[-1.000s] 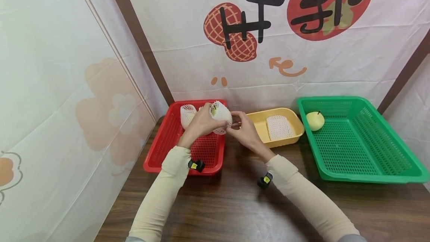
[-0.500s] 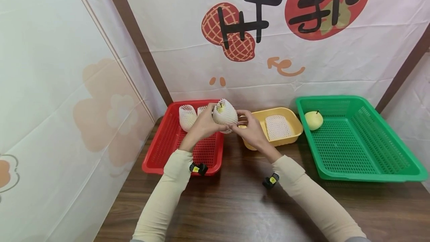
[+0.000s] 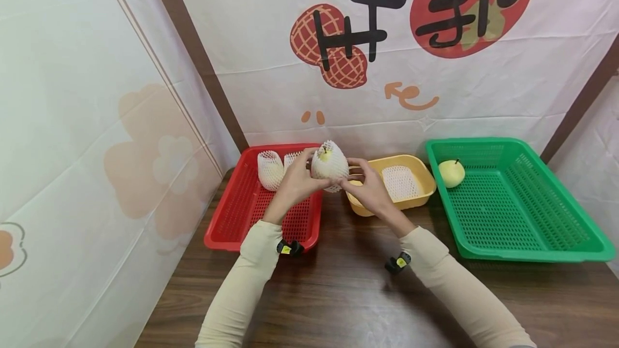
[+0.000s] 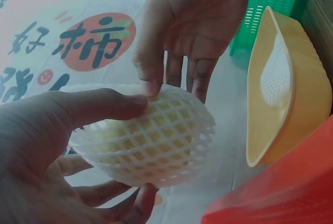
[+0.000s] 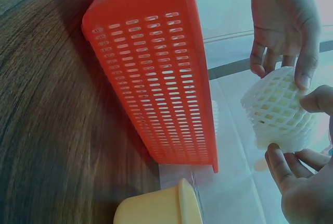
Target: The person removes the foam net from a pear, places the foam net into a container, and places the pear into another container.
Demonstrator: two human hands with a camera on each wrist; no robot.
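Held up between the red basket (image 3: 249,216) at left and the yellow tray (image 3: 407,203) at right, the net-sleeved pear (image 3: 331,169) points its stem end upward, leaning slightly left, gripped by the left hand (image 3: 296,180) and right hand (image 3: 371,188) on opposite sides, neither nearer.

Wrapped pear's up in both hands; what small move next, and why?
Probably ease the foam net off the pear with the right fingers while the left fingers steady it: the net wraps this pear, while a bare pear sits in the green basket and a loose net lies in the yellow tray.
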